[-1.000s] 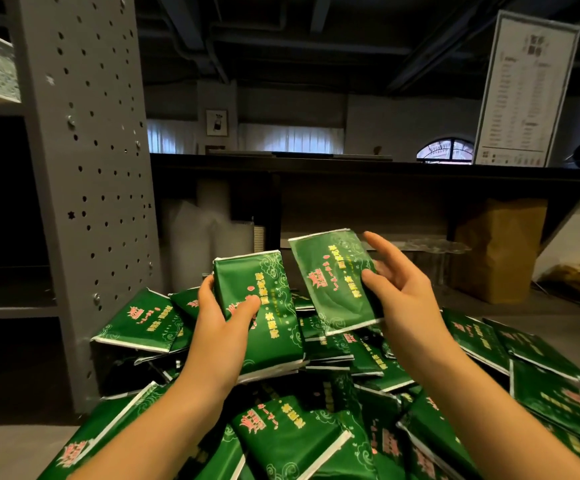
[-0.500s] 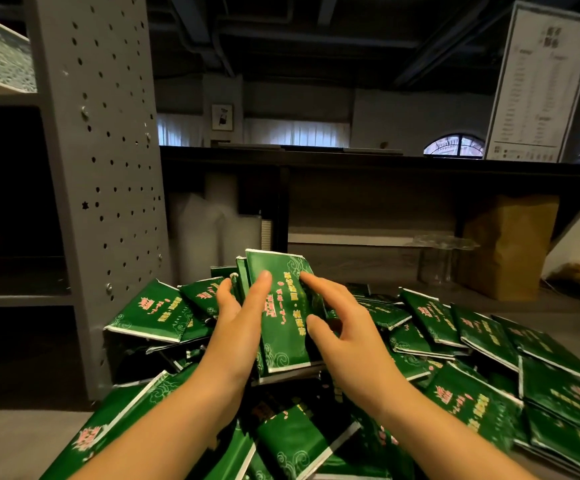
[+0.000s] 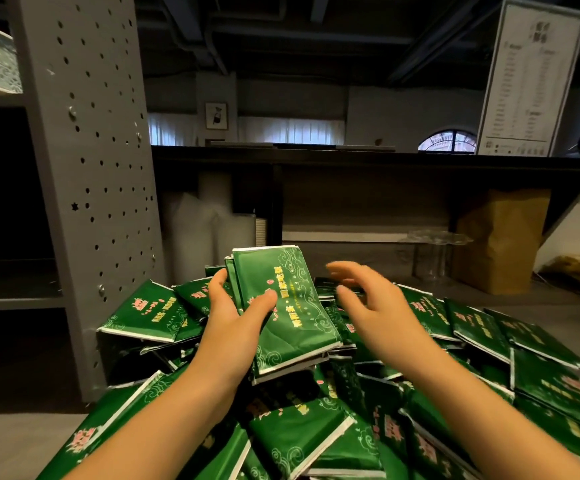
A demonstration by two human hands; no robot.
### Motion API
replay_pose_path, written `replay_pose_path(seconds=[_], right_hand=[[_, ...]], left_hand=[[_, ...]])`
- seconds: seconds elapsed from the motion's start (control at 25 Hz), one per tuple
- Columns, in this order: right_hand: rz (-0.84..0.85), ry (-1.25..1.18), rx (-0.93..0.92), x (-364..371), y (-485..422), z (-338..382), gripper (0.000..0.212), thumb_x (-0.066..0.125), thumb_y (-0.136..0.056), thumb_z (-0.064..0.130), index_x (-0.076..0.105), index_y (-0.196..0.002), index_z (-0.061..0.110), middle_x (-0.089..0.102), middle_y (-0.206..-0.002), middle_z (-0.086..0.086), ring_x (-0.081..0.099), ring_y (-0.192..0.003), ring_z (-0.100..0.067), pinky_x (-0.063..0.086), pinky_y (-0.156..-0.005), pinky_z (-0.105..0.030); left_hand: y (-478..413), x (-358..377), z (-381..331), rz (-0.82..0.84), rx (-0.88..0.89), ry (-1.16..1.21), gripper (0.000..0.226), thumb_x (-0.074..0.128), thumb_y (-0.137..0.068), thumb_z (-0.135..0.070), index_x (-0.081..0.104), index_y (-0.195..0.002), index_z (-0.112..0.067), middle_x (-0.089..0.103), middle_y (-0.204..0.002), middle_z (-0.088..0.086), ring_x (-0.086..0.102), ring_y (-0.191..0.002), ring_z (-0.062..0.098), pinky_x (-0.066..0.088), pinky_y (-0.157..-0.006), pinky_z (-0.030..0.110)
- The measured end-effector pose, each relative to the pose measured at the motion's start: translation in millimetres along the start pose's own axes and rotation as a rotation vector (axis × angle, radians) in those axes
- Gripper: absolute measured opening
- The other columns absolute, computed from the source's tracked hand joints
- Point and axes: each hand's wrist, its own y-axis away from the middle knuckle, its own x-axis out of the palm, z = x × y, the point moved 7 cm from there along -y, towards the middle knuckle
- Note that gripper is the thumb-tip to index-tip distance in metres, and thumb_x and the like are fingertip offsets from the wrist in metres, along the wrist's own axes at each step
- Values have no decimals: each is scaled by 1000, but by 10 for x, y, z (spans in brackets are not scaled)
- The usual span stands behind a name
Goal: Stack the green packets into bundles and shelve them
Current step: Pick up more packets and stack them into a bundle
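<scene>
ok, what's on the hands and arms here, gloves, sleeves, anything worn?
Left hand and right hand are bare: no gloves, no rings visible. Both forearms bare down to the frame edge, no sleeves, watch or bands in view. The right hand's fingers are motion-blurred, so fine detail there can't be told.

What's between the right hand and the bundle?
Head view: a narrow gap, no contact. The right hand is apart from the bundle, and only the pile shows behind. The left hand alone grips the bundle.

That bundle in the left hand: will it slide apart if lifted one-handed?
Probably light: the left hand alone holds the bundle. Likely slippery: wrappers look glossy and the stacked edges sit staggered, so it may fan out.
</scene>
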Motion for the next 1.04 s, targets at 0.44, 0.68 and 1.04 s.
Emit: replay_pose_path(seconds=[0.44,0.68,1.04], right_hand=[[347,697,361,13,31,-806,43,26,-100,44,55,-122,21,48,-128,-10,42,-121,-32,35,-99,-40],[346,701,418,40,55,-781,53,45,-93,51,36,-131,14,48,-133,-14,45,-120,-36,39,-97,-41],[164,353,461,-136,16,-764,89,74,-79,27,15,-147,17,48,-130,-13,51,-116,-30,43,-99,-45]], left_hand=[[23,33,-64,22,39,-74,67,58,-91,-19,19,-144,-34,57,-119,-5,61,-103,15,48,-97,42],[15,-12,-67,8,49,-76,69,58,-91,-20,18,-145,-34,57,-118,-7,60,-104,16,47,-97,43],[46,31,-65,20,67,-88,68,58,-91,-20,18,-145,-34,56,-124,-3,60,-106,16,48,-93,38]])
